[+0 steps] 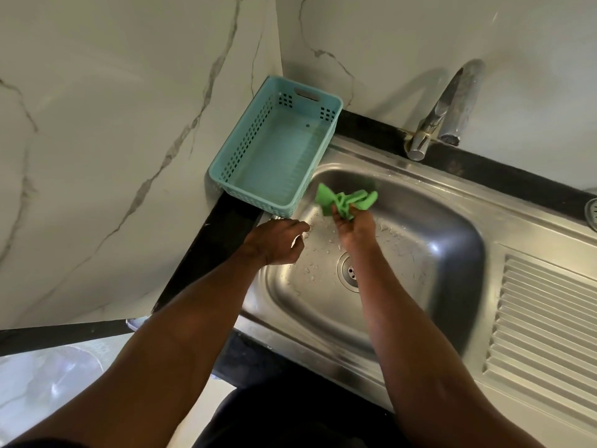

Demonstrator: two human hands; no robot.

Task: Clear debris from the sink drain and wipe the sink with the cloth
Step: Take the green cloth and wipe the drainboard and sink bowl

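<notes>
Just cloth [347,198] over wet sink [429,227]

One cloth [347,200], one basket [258,192], one sink [420,221], one tap [452,105].

A single head-worn, wide-angle view looks steeply down from above the near edge of the sink [420,202], close over it. It faces the far tiled wall, with the tap [449,105] far right, the basket [226,156] far left, and both forearms reaching in from the near edge.
</notes>
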